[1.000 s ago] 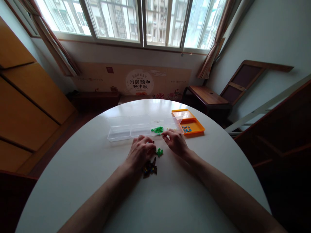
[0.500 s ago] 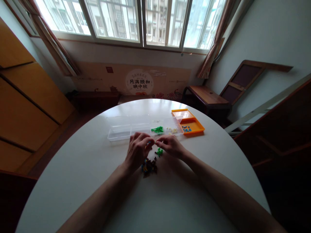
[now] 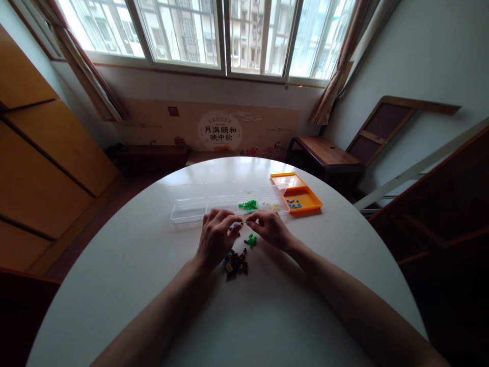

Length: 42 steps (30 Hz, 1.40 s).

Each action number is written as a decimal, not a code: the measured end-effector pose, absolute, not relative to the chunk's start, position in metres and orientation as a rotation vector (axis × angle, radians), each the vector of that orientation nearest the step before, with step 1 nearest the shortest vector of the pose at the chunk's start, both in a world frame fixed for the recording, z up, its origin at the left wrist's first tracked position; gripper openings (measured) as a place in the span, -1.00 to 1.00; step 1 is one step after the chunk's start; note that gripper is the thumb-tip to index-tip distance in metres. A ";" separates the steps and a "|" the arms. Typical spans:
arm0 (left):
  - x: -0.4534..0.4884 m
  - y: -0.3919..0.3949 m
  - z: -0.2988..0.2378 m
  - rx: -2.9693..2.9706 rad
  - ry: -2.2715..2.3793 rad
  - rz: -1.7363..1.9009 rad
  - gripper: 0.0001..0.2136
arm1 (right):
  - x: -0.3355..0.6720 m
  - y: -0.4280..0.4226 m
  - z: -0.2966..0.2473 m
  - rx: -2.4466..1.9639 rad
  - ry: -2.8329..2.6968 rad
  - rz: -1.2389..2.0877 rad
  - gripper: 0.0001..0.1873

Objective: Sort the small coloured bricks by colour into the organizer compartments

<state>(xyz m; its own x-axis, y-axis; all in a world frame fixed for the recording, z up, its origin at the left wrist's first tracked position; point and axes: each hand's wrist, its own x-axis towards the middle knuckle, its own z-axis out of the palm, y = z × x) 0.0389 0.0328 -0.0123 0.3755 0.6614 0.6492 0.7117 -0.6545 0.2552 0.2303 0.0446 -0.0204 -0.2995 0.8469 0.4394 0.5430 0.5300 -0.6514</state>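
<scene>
A round white table [image 3: 244, 326] fills the space before me, bearing a clear compartment box [image 3: 187, 210] next to an orange tray [image 3: 310, 198]. In front of them, the left hand [image 3: 217, 232] curls beside a dark heap [image 3: 236, 265] (I can't tell whether it grips anything), while the right hand [image 3: 270, 227], near a green cluster [image 3: 251, 240], pinches 1 tiny green piece [image 3: 245, 221] by the left fingertips.

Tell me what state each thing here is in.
Left hand: fingers curled, grip unclear
Right hand: fingers pinching a tiny green piece
Clear box: open, green pieces and pale pieces inside
Orange box: open, blue pieces inside
Mixed pile: loose on table
Green pile: loose nearby
Curtains: drawn aside
</scene>
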 end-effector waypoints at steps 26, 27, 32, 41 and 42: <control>0.042 0.026 -0.007 -2.994 -1.264 -0.704 -0.93 | 0.239 0.056 -0.024 -1.391 -1.961 0.065 -0.84; 0.043 0.027 -0.007 -2.994 -1.273 -0.687 -0.93 | 0.239 0.055 -0.023 -1.393 -1.957 0.068 -0.84; 0.042 0.031 -0.012 -2.998 -1.240 -0.707 -0.91 | 0.238 0.051 -0.023 -1.339 -1.948 0.114 -0.85; 0.038 0.042 -0.013 -2.869 -1.514 -1.188 -0.88 | 0.232 0.042 -0.023 -1.086 -1.907 0.351 -0.86; 0.038 0.043 -0.012 -2.851 -1.548 -1.219 -0.88 | 0.231 0.041 -0.023 -1.067 -1.910 0.364 -0.85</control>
